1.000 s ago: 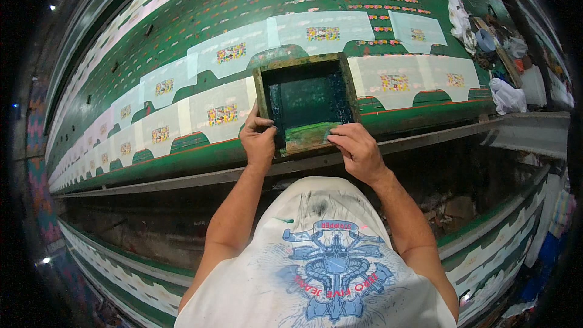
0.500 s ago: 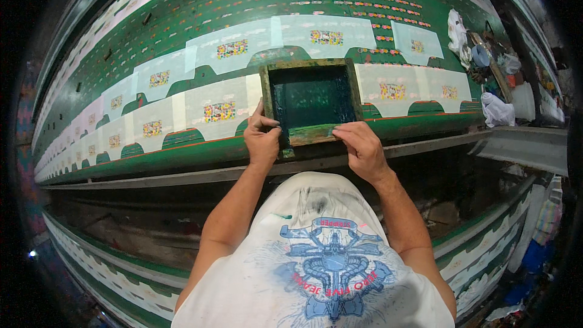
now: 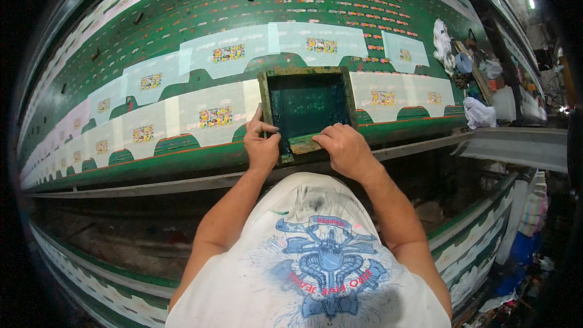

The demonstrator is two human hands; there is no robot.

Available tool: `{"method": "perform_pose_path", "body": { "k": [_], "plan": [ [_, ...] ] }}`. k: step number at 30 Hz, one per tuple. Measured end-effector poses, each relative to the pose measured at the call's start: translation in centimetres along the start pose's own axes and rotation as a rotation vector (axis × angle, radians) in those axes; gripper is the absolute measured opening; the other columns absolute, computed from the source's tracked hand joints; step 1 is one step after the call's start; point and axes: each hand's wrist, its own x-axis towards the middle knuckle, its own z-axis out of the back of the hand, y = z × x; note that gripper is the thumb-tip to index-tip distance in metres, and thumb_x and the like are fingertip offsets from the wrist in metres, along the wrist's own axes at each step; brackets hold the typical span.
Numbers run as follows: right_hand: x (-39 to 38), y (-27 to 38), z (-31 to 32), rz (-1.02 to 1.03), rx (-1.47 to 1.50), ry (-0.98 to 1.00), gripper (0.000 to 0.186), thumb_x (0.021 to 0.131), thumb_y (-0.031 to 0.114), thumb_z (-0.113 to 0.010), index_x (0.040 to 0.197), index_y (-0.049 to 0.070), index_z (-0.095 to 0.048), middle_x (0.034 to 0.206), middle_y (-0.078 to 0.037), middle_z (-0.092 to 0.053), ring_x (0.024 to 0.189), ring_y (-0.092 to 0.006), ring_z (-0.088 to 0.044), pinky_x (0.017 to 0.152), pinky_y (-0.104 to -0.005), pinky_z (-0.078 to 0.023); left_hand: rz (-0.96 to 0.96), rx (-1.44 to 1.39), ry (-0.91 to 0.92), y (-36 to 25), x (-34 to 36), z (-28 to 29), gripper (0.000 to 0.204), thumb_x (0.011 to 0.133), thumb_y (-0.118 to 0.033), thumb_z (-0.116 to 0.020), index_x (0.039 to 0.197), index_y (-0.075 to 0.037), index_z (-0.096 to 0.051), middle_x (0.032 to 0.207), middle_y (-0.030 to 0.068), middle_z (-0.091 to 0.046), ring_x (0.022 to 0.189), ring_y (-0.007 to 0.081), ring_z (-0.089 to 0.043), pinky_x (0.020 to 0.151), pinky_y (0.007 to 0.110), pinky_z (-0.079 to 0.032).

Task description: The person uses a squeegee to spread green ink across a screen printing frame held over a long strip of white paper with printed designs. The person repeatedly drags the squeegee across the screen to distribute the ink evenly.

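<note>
Left hand grips the near left corner of the printing screen frame, fingers curled onto its edge, clamped on the wood. Right hand closes on the squeegee lying at the frame's near edge, fingers folded over it. Frame sits flat on the long green table, over a white fabric piece, between a printed piece to the left and another to the right. 2 rows of white pieces run along the table. White rags lie at the far right.

One screen frame, two hands.
</note>
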Motion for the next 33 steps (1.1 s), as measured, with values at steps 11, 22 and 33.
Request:
{"method": "perform_pose_path", "body": {
  "k": [11, 22, 33],
  "plan": [
    [9.5, -6.9, 1.3, -0.036, -0.006, 0.087, 0.033, 0.09, -0.007, -0.069, 0.12, 0.003, -0.079, 0.111, -0.016, -0.077, 0.113, -0.0399, -0.072, 0.099, -0.0497, -0.059, 0.078, -0.074, 0.004, -1.0, 0.1, -0.3, 0.029, 0.092, 0.002, -0.074, 0.119, -0.005, -0.083, 0.167, 0.0296, -0.059, 0.155, 0.0401, -0.055, 0.13, 0.048, -0.038],
    [8.4, -5.1, -0.5, -0.017, -0.039, -0.009, 0.057, 0.082, -0.015, -0.066, 0.133, 0.007, -0.079, 0.118, -0.016, -0.079, 0.109, -0.0407, -0.071, 0.096, -0.0521, -0.057, -0.018, 0.094, 0.12, -0.7, 0.4, 1.4, 0.033, 0.093, 0.004, -0.074, 0.125, -0.003, -0.08, 0.171, 0.0271, -0.055, 0.157, 0.0379, -0.054, 0.128, 0.047, -0.042],
    [0.3, 1.5, -0.9, -0.027, -0.006, -0.007, 0.054, 0.081, -0.01, -0.072, 0.132, 0.006, -0.079, 0.123, -0.014, -0.077, 0.112, -0.0365, -0.07, 0.095, -0.0493, -0.053, 0.057, -0.075, 0.066, -1.2, 0.1, 0.8, 0.042, 0.092, 0.003, -0.077, 0.133, -0.005, -0.079, 0.169, 0.0271, -0.057, 0.153, 0.0388, -0.056, 0.128, 0.048, -0.042]
  ]
}}
